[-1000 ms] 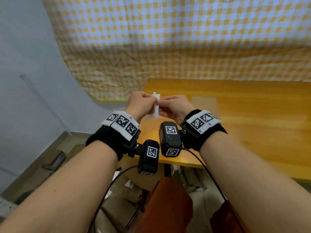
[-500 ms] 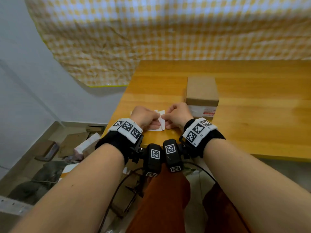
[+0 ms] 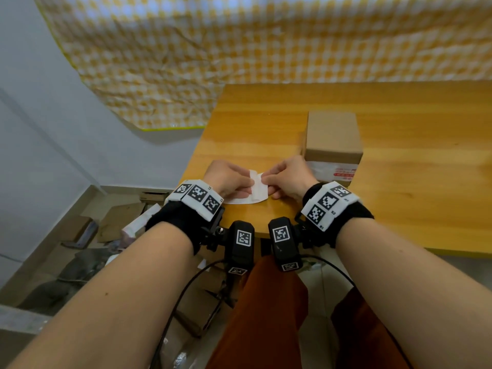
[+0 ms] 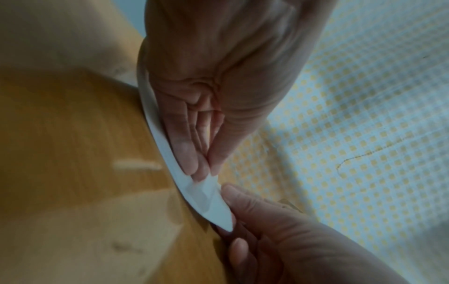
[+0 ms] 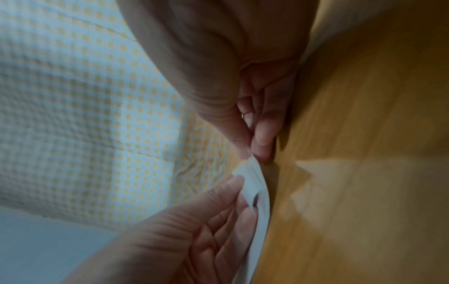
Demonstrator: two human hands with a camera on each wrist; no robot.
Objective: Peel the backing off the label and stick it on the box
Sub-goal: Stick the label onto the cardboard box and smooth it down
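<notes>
At table's [image 3: 266, 121] near-left edge, left hand [image 3: 226, 179] and right hand [image 3: 288, 179] pinch label [image 3: 257, 191]; box [image 3: 332, 139] just beyond.

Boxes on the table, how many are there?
1. The cardboard box sits on the wooden table, just beyond the right hand. Flattened cardboard lies on the floor to the left, but I can't tell if any whole boxes are among it.
</notes>
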